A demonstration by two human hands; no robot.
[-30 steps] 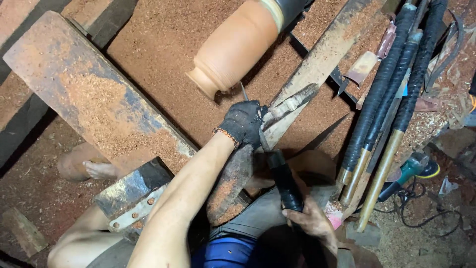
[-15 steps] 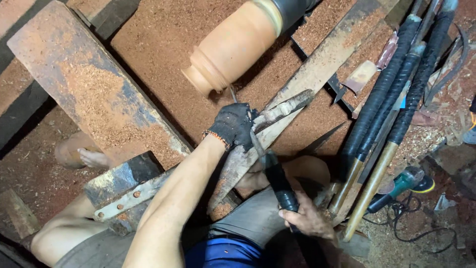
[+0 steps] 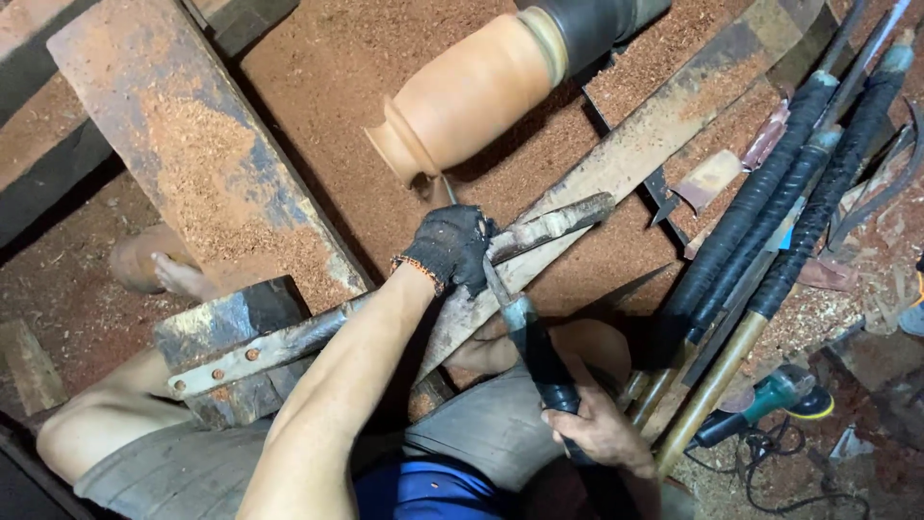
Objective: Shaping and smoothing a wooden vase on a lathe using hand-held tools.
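A pale orange wooden vase [image 3: 472, 91] lies on its side, held at its far end by a black lathe chuck [image 3: 592, 24]. My left hand [image 3: 450, 248], in a black glove, presses a long chisel [image 3: 500, 294] down onto a metal tool rest bar [image 3: 549, 229]. The chisel's thin tip [image 3: 448, 188] touches the vase's flared mouth. My right hand [image 3: 597, 429], bare, grips the chisel's black-wrapped handle near my lap.
Reddish sawdust [image 3: 327, 67] covers the ground. A rusty beam [image 3: 202, 164] slants at left, another beam [image 3: 664, 125] at right. Several long black-wrapped tools [image 3: 770, 221] lean at right. A green power tool [image 3: 780, 390] lies bottom right. My bare foot [image 3: 154, 265] rests at left.
The view has shifted so the vase sits lower and more central. The chisel tip has come up to the vase's mouth. Both hands keep their hold.
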